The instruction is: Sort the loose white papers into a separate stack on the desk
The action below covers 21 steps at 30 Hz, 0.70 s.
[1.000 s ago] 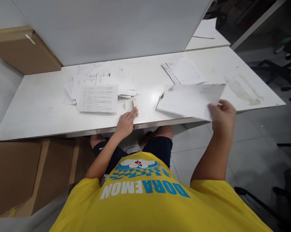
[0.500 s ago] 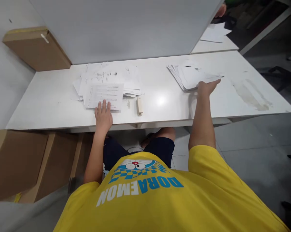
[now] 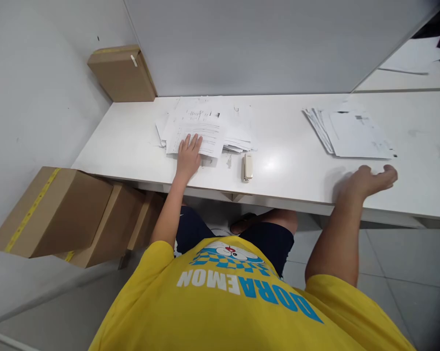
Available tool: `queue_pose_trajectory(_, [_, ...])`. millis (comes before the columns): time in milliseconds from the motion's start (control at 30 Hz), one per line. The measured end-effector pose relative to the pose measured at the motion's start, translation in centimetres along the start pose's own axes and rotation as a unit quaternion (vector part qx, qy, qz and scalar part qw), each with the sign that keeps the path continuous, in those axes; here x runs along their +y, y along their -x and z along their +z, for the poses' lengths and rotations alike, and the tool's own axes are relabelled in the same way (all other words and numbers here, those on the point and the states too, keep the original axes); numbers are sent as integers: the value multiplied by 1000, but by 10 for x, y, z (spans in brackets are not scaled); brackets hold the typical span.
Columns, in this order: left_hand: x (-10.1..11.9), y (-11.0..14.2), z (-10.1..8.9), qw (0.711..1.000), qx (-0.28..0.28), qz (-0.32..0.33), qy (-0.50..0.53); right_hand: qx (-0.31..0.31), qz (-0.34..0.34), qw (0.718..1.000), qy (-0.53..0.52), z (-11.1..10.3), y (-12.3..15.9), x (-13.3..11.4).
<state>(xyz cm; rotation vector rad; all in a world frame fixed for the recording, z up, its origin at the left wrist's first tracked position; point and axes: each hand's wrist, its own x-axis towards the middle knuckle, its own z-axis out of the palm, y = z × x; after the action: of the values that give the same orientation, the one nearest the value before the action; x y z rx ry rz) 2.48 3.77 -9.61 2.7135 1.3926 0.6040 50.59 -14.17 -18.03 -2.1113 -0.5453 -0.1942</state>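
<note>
Fingers spread, my left hand (image 3: 189, 155) lies flat on a printed sheet (image 3: 213, 139) at the front of a loose pile of papers (image 3: 238, 119). Close to that pile, a cream stapler (image 3: 247, 167) rests near the desk's front edge. My right hand (image 3: 373, 183) is over the desk in front of a second stack of papers (image 3: 362, 136), apart from it. Its thumb and fingers are loosely bent with a gap between them, and nothing shows in them.
A cardboard box (image 3: 121, 73) stands in the back left corner of the white desk (image 3: 285, 180). Several larger cardboard boxes (image 3: 51, 209) are at the left below desk height. A grey partition (image 3: 241, 48) rises behind, with more papers (image 3: 411, 56) beyond it.
My right hand has let go of the right paper stack and drawn back toward the desk's front edge. The left hand stays on the sheet. The view has turned left.
</note>
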Motion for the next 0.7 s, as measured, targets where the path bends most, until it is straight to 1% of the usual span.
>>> queue_pose_trajectory(33, [-3, -6, 1, 1000, 0, 5, 2, 18, 72, 997, -12, -1, 1, -7])
queue_pose_trajectory(67, [-7, -12, 2, 1000, 1, 7, 6, 31, 123, 992, -25, -3, 3, -15])
queue_pose_trajectory(100, [-11, -18, 3, 1000, 1, 5, 12, 41, 154, 987, -34, -4, 4, -22])
queue_pose_trajectory(200, [-21, -35, 10, 999, -2, -26, 37, 55, 166, 984, -47, -6, 8, -36])
queue_pose_trajectory(333, [-28, -45, 16, 997, -13, -59, 56, 61, 161, 983, -62, -7, 11, -37])
queue_pose_trajectory(467, [-29, -43, 15, 997, -19, -51, 54, 56, 150, 985, -59, -4, 11, -30])
queue_pose_trajectory(633, [-28, -45, 6, 998, -64, -24, 15, 73, 148, 984, -70, 0, 7, -23])
queue_pose_trajectory(700, [-25, -48, 3, 997, -73, -9, -9, 69, 150, 983, -76, 0, 7, -23])
